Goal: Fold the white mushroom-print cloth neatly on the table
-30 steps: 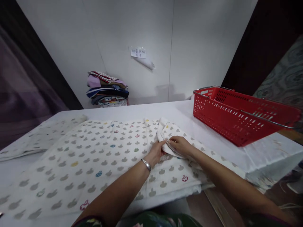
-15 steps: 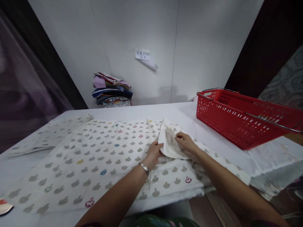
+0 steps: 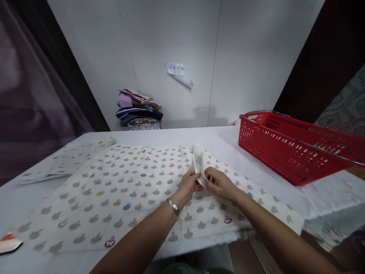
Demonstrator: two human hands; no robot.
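Note:
A large white cloth (image 3: 134, 190), printed with grey mushroom-like shapes and a few coloured ones, lies spread over the table. Near its right part, my left hand (image 3: 188, 185) pinches the lower edge of a small white cloth piece (image 3: 199, 161). Fingers of my right hand (image 3: 219, 183) are closed on the same piece from the right, close beside the left fingertips. Between the hands the piece stands up in a narrow fold; its plain white inner side shows. Whether it is joined to the large cloth, I cannot tell. A silver bracelet (image 3: 173, 206) circles my left wrist.
A red plastic basket (image 3: 273, 148) with metal handles stands on the white table (image 3: 219, 137) at the right. Folded clothes (image 3: 139, 110) are stacked by the back wall. Another folded printed cloth (image 3: 71, 158) lies at the left, and a flat object (image 3: 9, 243) at the lower left edge.
My right hand has moved left and down towards my left hand. The small cloth piece, earlier spread wide between them, is now drawn into a narrow fold. The view has shifted slightly.

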